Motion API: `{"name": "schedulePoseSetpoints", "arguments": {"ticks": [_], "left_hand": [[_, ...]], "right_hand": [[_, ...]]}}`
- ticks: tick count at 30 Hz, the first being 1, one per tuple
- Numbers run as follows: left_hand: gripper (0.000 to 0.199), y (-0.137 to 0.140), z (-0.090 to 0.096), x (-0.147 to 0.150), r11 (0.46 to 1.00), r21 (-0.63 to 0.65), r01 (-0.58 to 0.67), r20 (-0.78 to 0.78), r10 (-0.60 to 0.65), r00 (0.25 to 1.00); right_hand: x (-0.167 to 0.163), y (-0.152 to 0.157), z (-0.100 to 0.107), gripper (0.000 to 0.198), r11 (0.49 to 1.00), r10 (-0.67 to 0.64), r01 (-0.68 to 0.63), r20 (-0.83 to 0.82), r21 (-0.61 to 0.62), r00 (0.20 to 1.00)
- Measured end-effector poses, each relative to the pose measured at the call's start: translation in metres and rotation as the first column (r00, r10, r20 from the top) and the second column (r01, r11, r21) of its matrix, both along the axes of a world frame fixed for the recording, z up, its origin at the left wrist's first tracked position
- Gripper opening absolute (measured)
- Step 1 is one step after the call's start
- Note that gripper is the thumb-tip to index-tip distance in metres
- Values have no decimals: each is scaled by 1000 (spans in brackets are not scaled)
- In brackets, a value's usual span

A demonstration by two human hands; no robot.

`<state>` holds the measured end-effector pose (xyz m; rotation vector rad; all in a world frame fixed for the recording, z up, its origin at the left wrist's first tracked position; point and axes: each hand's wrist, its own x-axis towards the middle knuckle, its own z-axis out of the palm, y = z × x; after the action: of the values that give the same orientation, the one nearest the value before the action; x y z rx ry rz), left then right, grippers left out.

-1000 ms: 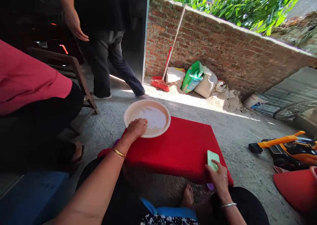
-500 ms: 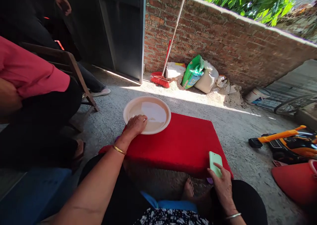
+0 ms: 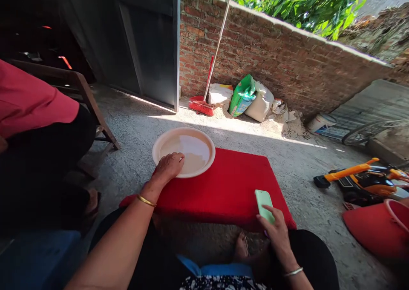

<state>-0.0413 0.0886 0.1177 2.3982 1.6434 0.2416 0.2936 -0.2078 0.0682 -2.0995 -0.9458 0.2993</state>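
At the centre-left of the frame, the person's left hand is reaching to a pale plastic basin; its fingers are curling over the near rim, half closed, and one cannot tell how firmly they are gripping or whether they are holding something small at the tips. The basin is holding water and is standing on the far left end of a red cloth-covered table.

In the lower right of the frame, the right hand is holding a mint-green phone; thumb and forefinger are lying on it, only partly closed, and the phone is showing over the near right part of the table.

A gold bangle is circling the left wrist, and a silver bangle the right; at the left edge, a person in a pink top is sitting near a wooden chair; at the upper centre, a red broom is standing beside a green sack, before a brick wall.
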Motion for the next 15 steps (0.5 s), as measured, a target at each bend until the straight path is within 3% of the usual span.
{"name": "schedulePoseSetpoints", "arguments": {"ticks": [2,4,6,8,11,13,15], "left_hand": [[35,0,0,0,1000,-3,1,5,-1,1000],[35,0,0,0,1000,-3,1,6,-1,1000],[35,-1,1,0,1000,1,-2,2,2,1000],[35,-1,0,0,1000,9,-6,-4,6,1000],[35,1,-2,-2,1000,18,-4,-11,4,1000],[35,2,-3,-2,1000,27,3,-10,-2,1000],[35,1,-2,-1,1000,30,6,-3,-6,1000]], "right_hand": [[37,-2,0,47,964,-253,256,49,-67,966],[40,-4,-8,47,941,-320,325,64,-95,945],[9,-3,-21,44,978,-204,206,57,-41,977],[-40,-1,-32,38,999,53,-53,12,9,999],[-87,9,-32,37,908,419,-417,-104,39,902],[-74,15,-23,37,913,407,-402,-90,66,909],[-29,18,-12,39,981,175,-174,-1,84,985]]}}
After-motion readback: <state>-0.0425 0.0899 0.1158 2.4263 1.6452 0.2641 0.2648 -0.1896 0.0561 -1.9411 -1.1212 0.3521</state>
